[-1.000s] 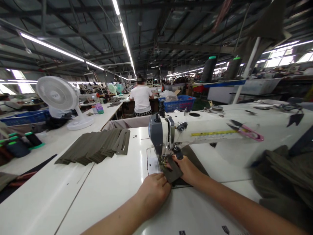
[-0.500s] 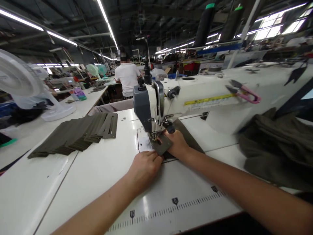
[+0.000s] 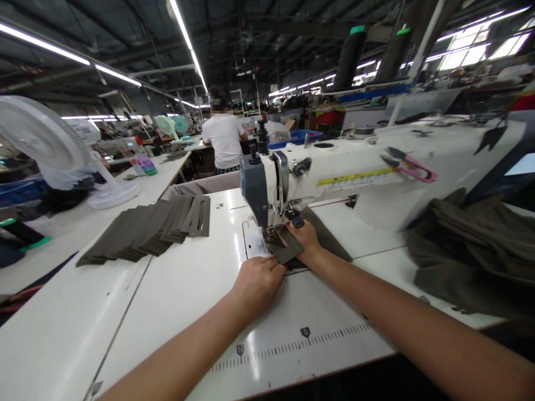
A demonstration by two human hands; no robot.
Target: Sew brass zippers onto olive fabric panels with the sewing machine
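A flat dark olive piece with a slot in it point(image 3: 289, 250) lies under the needle area of a white sewing machine point(image 3: 273, 189). My left hand point(image 3: 259, 281) is closed, its fingertips pinching at the near left edge of this piece. Across from it, my right hand point(image 3: 308, 243) grips the right side, with its fingers close to the presser foot and partly hidden by the machine head and the piece. Beneath and behind the right hand spreads a larger olive fabric panel point(image 3: 330, 236).
Left of the machine lies a fanned stack of slotted olive pieces point(image 3: 142, 231). Crumpled olive fabric point(image 3: 472, 250) is heaped at the right. Pink-handled snips point(image 3: 412, 166) rest against the machine arm. A white fan point(image 3: 45, 133) stands at far left; a person in white point(image 3: 223, 139) works ahead.
The camera view has turned slightly left, so the machine, stack and hands appear farther right. Both hands keep their hold at the slotted piece, with little visible movement against the machine.
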